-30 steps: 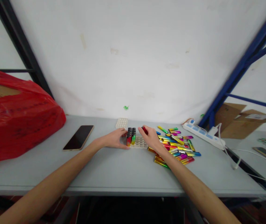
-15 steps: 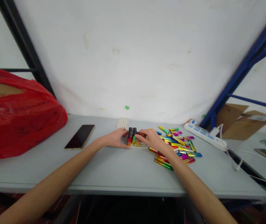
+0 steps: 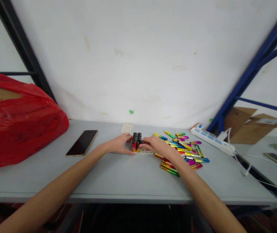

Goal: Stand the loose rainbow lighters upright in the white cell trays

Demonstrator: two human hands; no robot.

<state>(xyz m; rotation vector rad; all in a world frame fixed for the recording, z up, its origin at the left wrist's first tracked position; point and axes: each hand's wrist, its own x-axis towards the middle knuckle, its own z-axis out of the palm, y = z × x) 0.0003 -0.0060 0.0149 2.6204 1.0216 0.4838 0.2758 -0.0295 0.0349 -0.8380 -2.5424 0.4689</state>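
Several lighters (image 3: pixel 134 142) with black tops and shiny red-yellow bodies stand upright in two rows at the left end of a white tray with holes (image 3: pixel 148 151). My left hand (image 3: pixel 121 143) curves round that end, its thumb at the near corner and its fingers at the far side. My right hand (image 3: pixel 154 144) is closed, fingertips pinching a black-topped lighter (image 3: pixel 139 146) that leans against the standing ones. Its lower end is hard to make out. Part of the tray lies under my right hand.
Loose shiny lighters (image 3: pixel 184 150) are heaped right of the tray. A second white tray (image 3: pixel 127 127) lies behind, near the wall. A phone (image 3: pixel 82 142) and a red plastic bag (image 3: pixel 24 126) are on the left; a power strip (image 3: pixel 212 140) and cardboard box (image 3: pixel 240 124) stand right.
My right hand has moved slightly left with the lighter, which now tilts against the standing rows. My left hand stays at the tray's end.
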